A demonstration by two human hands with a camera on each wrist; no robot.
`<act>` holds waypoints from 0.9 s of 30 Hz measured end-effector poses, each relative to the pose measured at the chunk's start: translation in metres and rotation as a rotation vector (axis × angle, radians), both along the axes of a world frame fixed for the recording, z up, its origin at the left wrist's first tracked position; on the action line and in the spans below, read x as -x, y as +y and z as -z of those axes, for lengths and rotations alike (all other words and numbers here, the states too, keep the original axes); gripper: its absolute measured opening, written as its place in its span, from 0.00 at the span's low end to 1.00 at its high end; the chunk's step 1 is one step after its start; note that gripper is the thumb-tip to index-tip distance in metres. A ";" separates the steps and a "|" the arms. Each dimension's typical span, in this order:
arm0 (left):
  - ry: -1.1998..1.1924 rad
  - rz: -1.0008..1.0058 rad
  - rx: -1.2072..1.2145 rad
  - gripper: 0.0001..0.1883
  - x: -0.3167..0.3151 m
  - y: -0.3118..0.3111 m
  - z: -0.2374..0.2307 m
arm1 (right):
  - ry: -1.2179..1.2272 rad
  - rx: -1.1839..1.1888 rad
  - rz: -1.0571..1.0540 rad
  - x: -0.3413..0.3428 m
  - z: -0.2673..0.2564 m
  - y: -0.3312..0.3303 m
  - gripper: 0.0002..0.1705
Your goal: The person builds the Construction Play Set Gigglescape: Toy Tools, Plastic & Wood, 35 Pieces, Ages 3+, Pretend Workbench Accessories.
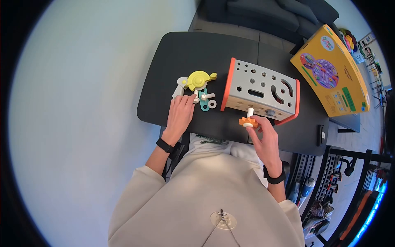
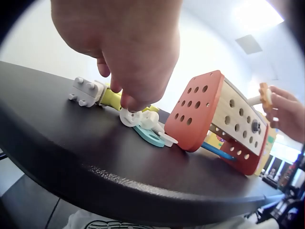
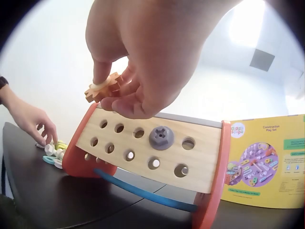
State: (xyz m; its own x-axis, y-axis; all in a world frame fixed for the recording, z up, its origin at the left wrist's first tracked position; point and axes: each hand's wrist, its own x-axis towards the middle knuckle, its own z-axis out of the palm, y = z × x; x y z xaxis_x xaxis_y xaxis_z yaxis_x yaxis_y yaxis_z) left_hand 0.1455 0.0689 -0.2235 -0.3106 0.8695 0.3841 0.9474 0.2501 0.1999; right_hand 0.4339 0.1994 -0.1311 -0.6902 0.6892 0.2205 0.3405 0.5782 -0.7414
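My right hand (image 1: pixel 265 138) pinches an orange toy gear (image 3: pixel 110 87) between thumb and fingers, in front of the toy workbench (image 1: pixel 263 82). A white bolt (image 1: pixel 250 112) runs through the gear, its shaft pointing toward the bench's pale wooden side. Over at the left, my left hand (image 1: pixel 181 113) reaches down to a small heap of parts, fingertips right at a white round piece (image 2: pixel 129 117). Around it lie a teal strip with holes (image 1: pixel 204 104), a white ring (image 1: pixel 212 103), another white bolt (image 1: pixel 208 96) and a yellow-green saw-like toy (image 1: pixel 198 79) with a white end (image 1: pixel 179 87).
A grey bolt head (image 3: pixel 161 138) sits in one hole of the bench's wooden side. A blue bar (image 3: pixel 143 192) spans between its red end panels. Behind and to the right stands a big yellow box (image 1: pixel 331 72). All rests on a dark table (image 1: pixel 173 53).
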 end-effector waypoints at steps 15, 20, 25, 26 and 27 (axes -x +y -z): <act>-0.287 0.234 -0.203 0.27 -0.057 0.020 -0.056 | -0.047 -0.063 0.019 0.002 0.018 0.008 0.18; -0.226 0.401 -0.117 0.36 -0.069 0.041 -0.078 | -0.041 -0.123 0.010 0.003 0.022 0.007 0.18; -0.153 0.489 -0.080 0.42 -0.069 0.063 -0.091 | -0.053 -0.130 0.025 0.003 0.023 0.008 0.18; -0.111 0.501 -0.069 0.43 -0.069 0.068 -0.094 | -0.053 -0.132 0.027 0.004 0.023 0.008 0.18; -0.070 0.513 -0.057 0.44 -0.069 0.071 -0.097 | -0.050 -0.128 0.029 0.004 0.023 0.009 0.18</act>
State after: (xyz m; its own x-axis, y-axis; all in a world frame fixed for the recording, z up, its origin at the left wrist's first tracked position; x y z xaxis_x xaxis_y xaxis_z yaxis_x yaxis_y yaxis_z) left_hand 0.2142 0.1404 -0.1269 0.1237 0.8949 0.4287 0.9290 -0.2562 0.2669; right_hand 0.4301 0.2083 -0.1544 -0.6829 0.6771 0.2743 0.3926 0.6568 -0.6438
